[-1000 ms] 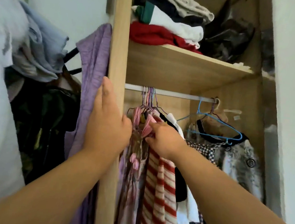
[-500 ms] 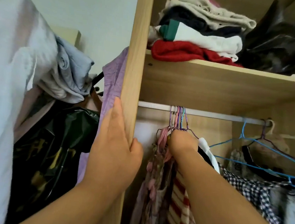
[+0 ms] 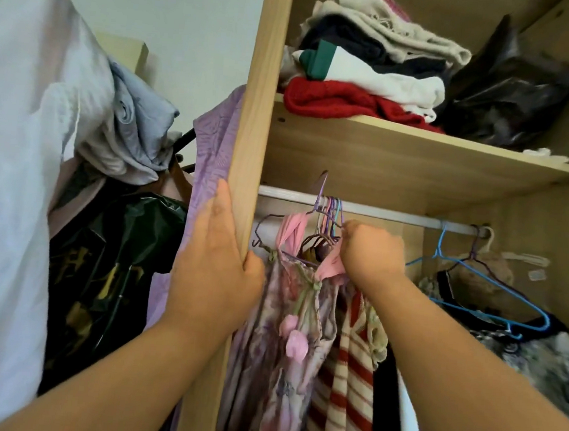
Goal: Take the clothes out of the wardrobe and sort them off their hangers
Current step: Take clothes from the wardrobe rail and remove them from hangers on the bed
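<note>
Left to right: white sheet-like cloth (image 3: pixel 13 157) fills the far left, w/ a grey garment (image 3: pixel 132 130) bunched over a black printed plastic bag (image 3: pixel 108 251) hung outside the wardrobe. A lilac cloth (image 3: pixel 212 161) hangs against the side panel (image 3: pixel 259 93).

Left hand (image 3: pixel 216 271) is where it was half a sec ago: fingers wrapped round the panel edge, thumb inside, bracing, holding no clothing.

Change is on the rail (image 3: pixel 396 215). One purple wire hanger (image 3: pixel 318 201) now has its hook tipped up above the rail, whereas half a sec ago all the hooks sat on it in a bunch. The floral dress (image 3: pixel 286 335) on it, pink straps knotted at the top, is coming off w/ it. Right hand (image 3: pixel 372 254) is closed tight at the hanger necks, fingers clenched on the wire; exact hold hidden by the knuckles.

So, prob. first garment nearly free of the wardrobe; rest still hung.

In the way: the other hooks are packed tight beside it and may snag. Striped red-and-cream top (image 3: pixel 346 392) hangs touching the dress. Further right, blue hanger (image 3: pixel 475 300) and patterned clothes. Folded pile and black bag sit on the shelf (image 3: pixel 419 158) above.
</note>
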A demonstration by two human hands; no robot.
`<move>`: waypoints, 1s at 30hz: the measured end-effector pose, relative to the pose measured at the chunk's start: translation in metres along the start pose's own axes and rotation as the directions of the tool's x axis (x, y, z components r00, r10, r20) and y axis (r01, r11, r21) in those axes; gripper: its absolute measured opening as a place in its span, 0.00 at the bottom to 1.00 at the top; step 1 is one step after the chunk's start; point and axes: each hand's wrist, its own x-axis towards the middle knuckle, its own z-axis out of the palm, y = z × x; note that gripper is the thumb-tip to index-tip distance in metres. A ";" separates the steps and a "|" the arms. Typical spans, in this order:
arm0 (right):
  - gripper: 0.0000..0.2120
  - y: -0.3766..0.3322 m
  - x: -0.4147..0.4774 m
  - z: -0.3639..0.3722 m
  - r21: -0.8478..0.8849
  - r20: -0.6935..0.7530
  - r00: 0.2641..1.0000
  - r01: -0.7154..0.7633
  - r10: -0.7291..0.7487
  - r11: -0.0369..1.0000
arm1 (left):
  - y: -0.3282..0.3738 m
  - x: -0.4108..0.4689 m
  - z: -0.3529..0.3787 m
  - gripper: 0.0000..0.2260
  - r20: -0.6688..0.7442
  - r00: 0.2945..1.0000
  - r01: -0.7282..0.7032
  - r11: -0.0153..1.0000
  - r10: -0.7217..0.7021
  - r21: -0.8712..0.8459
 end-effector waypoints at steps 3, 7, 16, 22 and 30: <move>0.05 0.020 -0.035 -0.017 -0.062 -0.051 0.998 0.036 -0.040 0.997 | 0.008 -0.002 -0.004 0.36 0.003 1.000 0.009 0.999 -0.009 0.050; 0.10 0.056 -0.090 -0.048 -0.012 -0.083 0.996 0.026 -0.027 1.000 | 0.013 -0.010 -0.008 0.38 0.120 0.990 0.053 0.975 -0.080 0.216; 0.05 0.110 -0.236 -0.146 0.255 0.061 0.971 -0.239 0.231 0.937 | 0.067 -0.077 0.029 0.30 0.544 0.802 -0.178 0.968 0.246 -0.176; 0.13 0.083 -0.326 -0.207 0.179 0.147 0.920 -0.387 0.364 0.905 | 0.074 -0.141 0.063 0.16 0.711 0.526 -0.065 0.855 0.467 -0.514; 0.06 -0.008 -0.441 -0.270 -0.083 -0.009 0.719 -0.694 0.695 0.716 | 0.059 -0.230 0.062 0.15 0.608 0.292 0.144 0.595 0.738 -0.791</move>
